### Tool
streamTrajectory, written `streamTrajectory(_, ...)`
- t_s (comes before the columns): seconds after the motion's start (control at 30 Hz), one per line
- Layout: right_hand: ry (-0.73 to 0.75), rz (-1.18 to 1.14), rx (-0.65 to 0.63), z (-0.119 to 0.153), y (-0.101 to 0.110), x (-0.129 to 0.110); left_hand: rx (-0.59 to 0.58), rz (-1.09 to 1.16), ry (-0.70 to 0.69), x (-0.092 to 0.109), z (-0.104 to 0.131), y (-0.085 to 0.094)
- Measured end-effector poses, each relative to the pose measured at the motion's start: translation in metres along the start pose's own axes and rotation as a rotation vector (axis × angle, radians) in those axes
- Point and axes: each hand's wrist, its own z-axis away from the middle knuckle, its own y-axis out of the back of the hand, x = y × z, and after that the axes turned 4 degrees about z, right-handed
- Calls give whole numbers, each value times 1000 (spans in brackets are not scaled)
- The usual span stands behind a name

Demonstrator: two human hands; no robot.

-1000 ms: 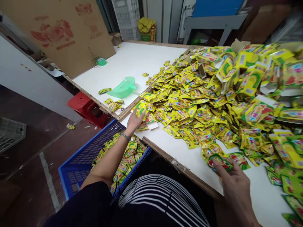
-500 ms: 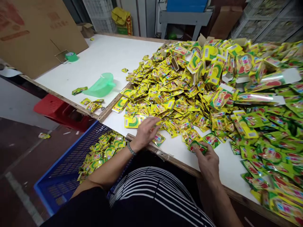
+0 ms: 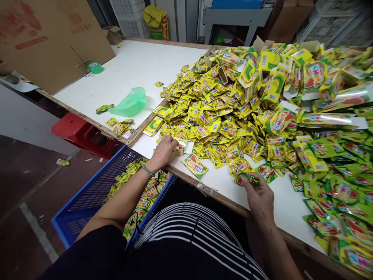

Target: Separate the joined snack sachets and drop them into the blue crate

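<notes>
My left hand [image 3: 165,151] is closed on a small yellow box [image 3: 180,148] near the table's front edge; its white open flap points right. Between thumb and fingers of my right hand [image 3: 258,194] is a green packet [image 3: 246,179], held just above the white table [image 3: 220,186]. A flat packet with a fruit print [image 3: 195,165] lies between my hands. Another green packet [image 3: 266,172] rests beyond my right fingers. Behind both hands spreads a large heap of yellow packets [image 3: 215,105].
Emptied-looking boxes [image 3: 272,79] top the heap, with green packets [image 3: 340,190] at right. A blue crate [image 3: 87,198] holding packets stands below left. A green scoop [image 3: 131,103], tape roll [image 3: 95,68] and cardboard box [image 3: 55,42] sit left, above a red stool [image 3: 71,128].
My left hand has moved left and down and closed on the yellow box, which has turned. My right hand keeps the green packet. The view has shifted slightly.
</notes>
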Motion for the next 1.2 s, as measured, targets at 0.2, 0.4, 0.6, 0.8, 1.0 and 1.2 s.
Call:
streamTrajectory(0.2, -22, -82, 19, 1, -2, -9, 353, 603, 53, 26, 1, 14)
streamTrajectory(0.4, 40, -312, -43, 3, -9, -18, 13, 1552, 51, 109, -37, -29)
streamTrajectory(0.6, -9, -338, 33, -2, -6, -19, -70, 1192, 4, 147, -42, -78)
streamTrajectory(0.8, 33, -241, 35, -12, -8, -21, -220, 1068, -118, 127, -26, -63)
streamTrajectory(1.0, 258, -72, -28, -37, 19, -44, -313, 1193, -108, 125, -23, -69)
streamTrajectory(1.2, 372, 239, -384, -54, 40, -66, -422, 1447, -75, 127, -19, -71)
